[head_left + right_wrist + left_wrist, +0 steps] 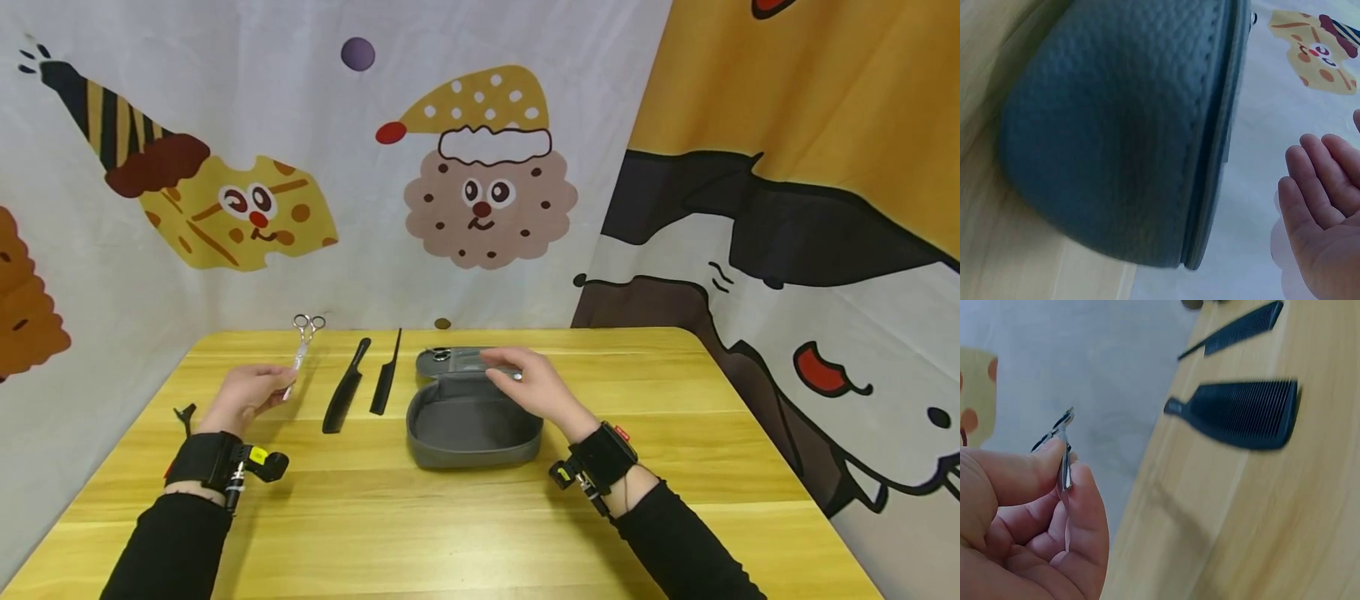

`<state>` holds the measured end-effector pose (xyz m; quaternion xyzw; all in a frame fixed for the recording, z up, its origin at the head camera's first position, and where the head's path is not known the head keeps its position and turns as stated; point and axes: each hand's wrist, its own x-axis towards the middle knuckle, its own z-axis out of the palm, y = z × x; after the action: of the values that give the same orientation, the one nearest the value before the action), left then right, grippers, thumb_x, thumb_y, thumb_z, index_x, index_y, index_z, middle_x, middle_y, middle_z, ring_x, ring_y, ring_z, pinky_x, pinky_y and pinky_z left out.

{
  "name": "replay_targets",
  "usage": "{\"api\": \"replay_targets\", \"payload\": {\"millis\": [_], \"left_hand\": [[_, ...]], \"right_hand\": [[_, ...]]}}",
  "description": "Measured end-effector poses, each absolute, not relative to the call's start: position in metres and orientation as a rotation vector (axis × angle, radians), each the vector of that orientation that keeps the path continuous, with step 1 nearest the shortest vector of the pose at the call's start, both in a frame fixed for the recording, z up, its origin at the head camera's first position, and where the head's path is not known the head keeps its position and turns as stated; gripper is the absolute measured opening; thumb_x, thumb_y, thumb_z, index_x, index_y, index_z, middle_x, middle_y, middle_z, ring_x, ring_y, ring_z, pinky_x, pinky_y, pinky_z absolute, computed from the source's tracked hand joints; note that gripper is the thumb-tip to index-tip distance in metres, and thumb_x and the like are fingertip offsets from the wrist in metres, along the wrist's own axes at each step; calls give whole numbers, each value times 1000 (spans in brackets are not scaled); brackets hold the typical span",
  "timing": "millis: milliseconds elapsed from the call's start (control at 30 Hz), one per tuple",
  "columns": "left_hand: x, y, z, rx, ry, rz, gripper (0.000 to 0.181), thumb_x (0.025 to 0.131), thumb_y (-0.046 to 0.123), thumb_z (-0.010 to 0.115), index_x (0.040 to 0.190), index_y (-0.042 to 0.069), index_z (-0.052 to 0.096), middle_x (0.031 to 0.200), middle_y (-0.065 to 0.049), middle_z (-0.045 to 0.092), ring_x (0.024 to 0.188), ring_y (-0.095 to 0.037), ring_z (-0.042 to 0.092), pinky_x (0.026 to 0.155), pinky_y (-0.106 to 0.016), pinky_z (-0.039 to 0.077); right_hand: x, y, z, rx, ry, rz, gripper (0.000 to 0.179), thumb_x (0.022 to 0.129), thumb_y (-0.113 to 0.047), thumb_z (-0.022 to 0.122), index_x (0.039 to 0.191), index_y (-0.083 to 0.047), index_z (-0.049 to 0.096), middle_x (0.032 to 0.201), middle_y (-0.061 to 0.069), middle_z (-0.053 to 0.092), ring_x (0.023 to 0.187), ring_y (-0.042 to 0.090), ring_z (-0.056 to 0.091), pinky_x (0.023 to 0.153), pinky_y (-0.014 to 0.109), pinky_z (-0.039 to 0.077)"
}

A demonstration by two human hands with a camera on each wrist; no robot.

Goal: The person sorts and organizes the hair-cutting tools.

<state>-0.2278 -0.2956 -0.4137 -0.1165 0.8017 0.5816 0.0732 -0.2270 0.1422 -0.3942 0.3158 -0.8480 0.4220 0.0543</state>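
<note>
The left hand point(249, 390) pinches silver scissors point(301, 353) between thumb and fingers. The right hand point(536, 381), fingers loosely extended and holding nothing, hovers near the open gray case point(474, 457). Right of the left fingers lie a wide black comb point(346, 397) and, farther off, a tail comb point(384, 387).

no lettering or numbers can be read.

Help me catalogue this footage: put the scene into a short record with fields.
Case: grey, open, lid laid back
Left hand: pinches silver scissors near the blade end
Right hand: raised by the case, holding nothing
Between left hand and case: wide black comb, black tail comb
Left side: small black item, partly hidden
Surface: wood-grain table
Backdrop: cartoon-printed cloth
</note>
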Motion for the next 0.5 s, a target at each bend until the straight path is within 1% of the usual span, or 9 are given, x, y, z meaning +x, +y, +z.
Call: {"api": "replay_targets", "payload": {"millis": [167,267,333,433,500], "left_hand": [[-228,-275,-405,-289,2331,1867,48,98,13,63,131,-19,48,90,-1,61,75,-12,61,76,-27,57],[-227,-259,-399,-252,2299,1929,44,97,12,64,128,-17,51,89,-1,61,75,-12,61,75,-26,57],[-226,-249,-394,-232,2260,1976,37,97,12,65,123,-13,56,89,-1,60,76,-13,60,73,-25,57],[-224,-234,-388,-185,2154,2086,18,97,10,65,109,-3,65,87,-1,60,75,-12,59,70,-23,56],[-222,-225,-384,-144,2082,2155,7,97,8,64,100,3,68,86,-2,61,74,-12,58,68,-21,55]], "right_hand": [[-225,138,-396,983,-2563,1302,37,101,-21,59,135,-6,60,132,9,60,121,22,56,103,29,44],[-224,135,-397,995,-2554,1336,36,101,-19,59,135,-5,60,132,10,59,119,23,57,103,28,44],[-224,134,-398,995,-2556,1357,35,102,-19,58,135,-6,60,133,9,59,119,22,57,103,28,43],[-224,131,-397,1003,-2553,1381,35,102,-20,58,135,-8,60,133,8,59,118,21,58,103,28,44],[-223,130,-396,1011,-2549,1394,36,102,-21,58,135,-8,60,132,8,59,117,20,58,102,28,44]]}}
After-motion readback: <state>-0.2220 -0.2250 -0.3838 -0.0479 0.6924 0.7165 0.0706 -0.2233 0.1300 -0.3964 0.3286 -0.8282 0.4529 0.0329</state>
